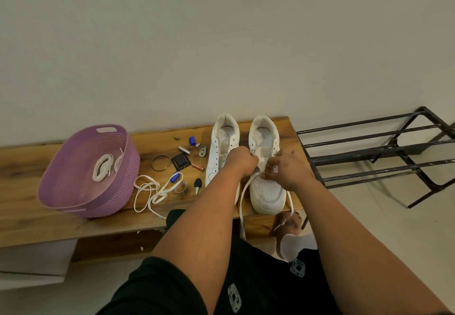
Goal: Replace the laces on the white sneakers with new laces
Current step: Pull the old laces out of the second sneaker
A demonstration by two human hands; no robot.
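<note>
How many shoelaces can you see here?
3: one coiled in the purple basket at, one loose on the bench, one being threaded into the right sneaker. Others may be hidden.

A black metal rack (pixel 374 152) stood right of the desk (pixel 29 216); a bangle (pixel 160 162), batteries (pixel 184 150) and a key (pixel 197 184) lay on it.

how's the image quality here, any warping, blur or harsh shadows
Head view: wide-angle warping bows the wooden bench and tilts the metal rack; light is soft and even, without glare or hard shadows; both hands, left hand and right hand, look slightly soft, so the lace at the sneaker is hard to trace.
</note>
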